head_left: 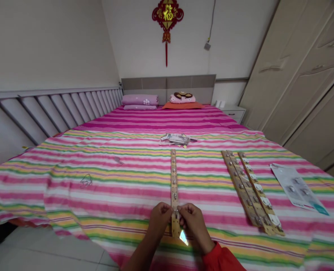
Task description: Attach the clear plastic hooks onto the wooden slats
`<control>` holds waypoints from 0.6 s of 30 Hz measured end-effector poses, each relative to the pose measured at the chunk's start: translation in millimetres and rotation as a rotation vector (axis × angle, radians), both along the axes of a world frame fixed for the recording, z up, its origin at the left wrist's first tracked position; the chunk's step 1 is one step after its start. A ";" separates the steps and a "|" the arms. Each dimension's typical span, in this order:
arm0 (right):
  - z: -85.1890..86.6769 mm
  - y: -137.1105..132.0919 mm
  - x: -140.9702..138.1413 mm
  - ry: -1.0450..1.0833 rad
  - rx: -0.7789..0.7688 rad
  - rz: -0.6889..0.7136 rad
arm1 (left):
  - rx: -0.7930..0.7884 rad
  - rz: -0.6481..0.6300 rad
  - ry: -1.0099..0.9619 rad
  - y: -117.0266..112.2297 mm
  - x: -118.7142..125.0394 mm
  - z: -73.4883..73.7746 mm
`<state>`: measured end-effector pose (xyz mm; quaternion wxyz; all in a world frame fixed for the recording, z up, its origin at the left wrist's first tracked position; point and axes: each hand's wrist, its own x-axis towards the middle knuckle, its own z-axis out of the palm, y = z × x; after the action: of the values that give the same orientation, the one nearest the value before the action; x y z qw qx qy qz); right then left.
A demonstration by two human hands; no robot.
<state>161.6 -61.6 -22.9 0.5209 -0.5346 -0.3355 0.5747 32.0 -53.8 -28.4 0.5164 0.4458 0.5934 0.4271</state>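
Note:
A narrow tan strip lies lengthwise on the striped bed cover, with small silver metal pieces set along it and holes near its close end. Both hands are at that lower part. My left hand is closed, thumb and finger pinched at the left side of a small silver metal piece. From the right side, my right hand pinches at the same piece with curled fingers. Just below the right fingers, a shiny flat piece reflects bright light; whether it is held I cannot tell.
To the right lie more tan strips, some bearing white pieces, and a clear packet with metal parts. Further back is a pile of plastic packaging. A thin wire tangle and a small clear scrap lie left.

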 end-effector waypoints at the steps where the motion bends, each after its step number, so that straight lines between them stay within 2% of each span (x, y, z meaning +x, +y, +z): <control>1: -1.0 0.0 0.1 0.001 -0.001 -0.004 | 0.000 0.000 0.008 0.4 0.1 -0.2; 11: -29.5 0.9 -3.4 0.040 0.041 -0.048 | -0.035 0.030 0.059 2.4 0.8 -6.5; 18: -40.0 1.5 -4.4 0.054 0.042 -0.048 | -0.061 0.055 0.047 4.7 1.1 -13.6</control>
<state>157.2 -60.2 -62.9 0.5543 -0.5158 -0.3204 0.5692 33.1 -49.1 -41.9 0.5035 0.4235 0.6302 0.4123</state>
